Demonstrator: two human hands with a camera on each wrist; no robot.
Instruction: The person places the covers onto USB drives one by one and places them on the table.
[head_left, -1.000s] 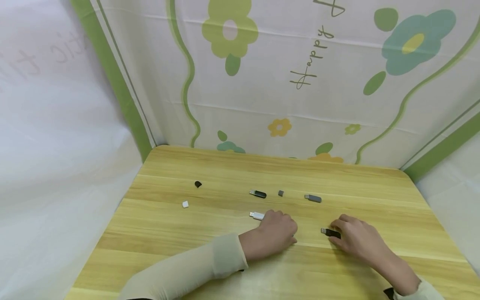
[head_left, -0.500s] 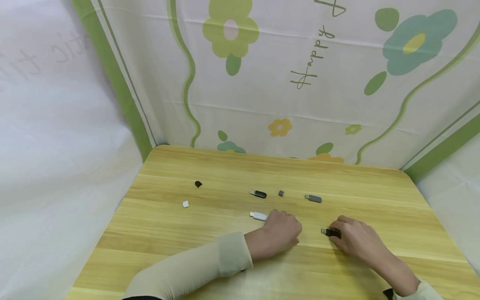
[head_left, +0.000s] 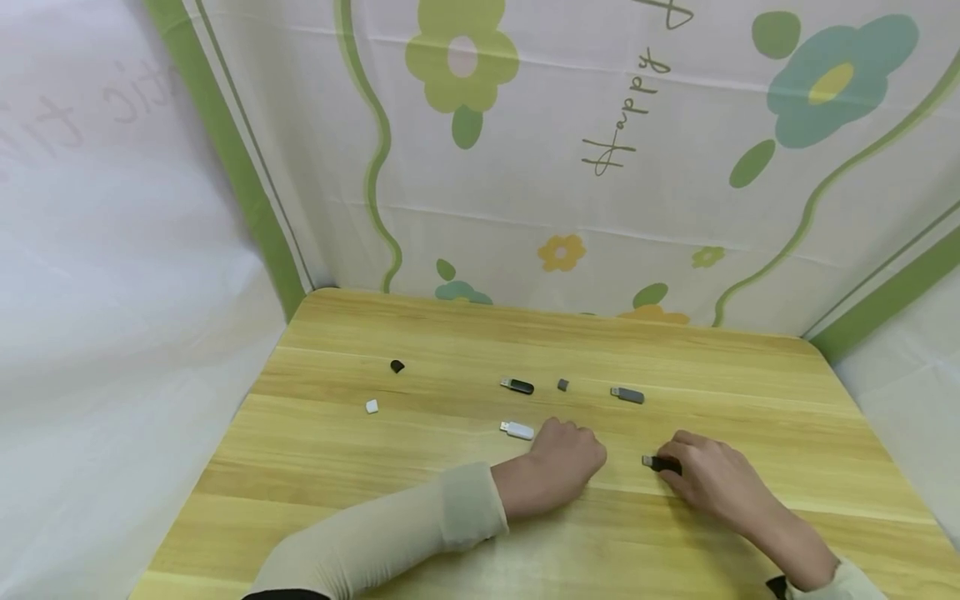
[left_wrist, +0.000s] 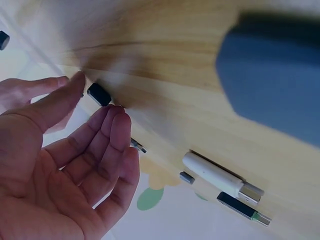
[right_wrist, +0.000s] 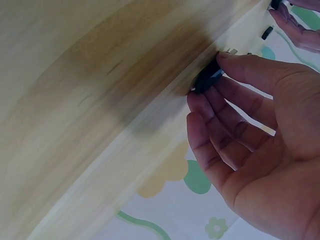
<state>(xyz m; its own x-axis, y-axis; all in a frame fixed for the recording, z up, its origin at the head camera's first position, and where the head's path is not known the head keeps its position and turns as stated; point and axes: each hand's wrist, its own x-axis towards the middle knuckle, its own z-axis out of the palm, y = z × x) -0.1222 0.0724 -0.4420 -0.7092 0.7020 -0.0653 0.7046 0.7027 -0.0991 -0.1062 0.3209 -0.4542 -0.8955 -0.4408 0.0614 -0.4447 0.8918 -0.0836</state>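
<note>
In my right hand I pinch a black stick, plug facing the left edge of the table; my nearby left hand pinches a black cap.

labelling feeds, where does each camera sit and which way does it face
Head: worn there, facing forward and down at the table; left hand, right hand, sleeves show.
Left wrist: worn there, facing the small black piece; both hands show.
Right wrist: worn there, facing the black USB stick; both hands show.
Head and left wrist share the white USB stick.
</note>
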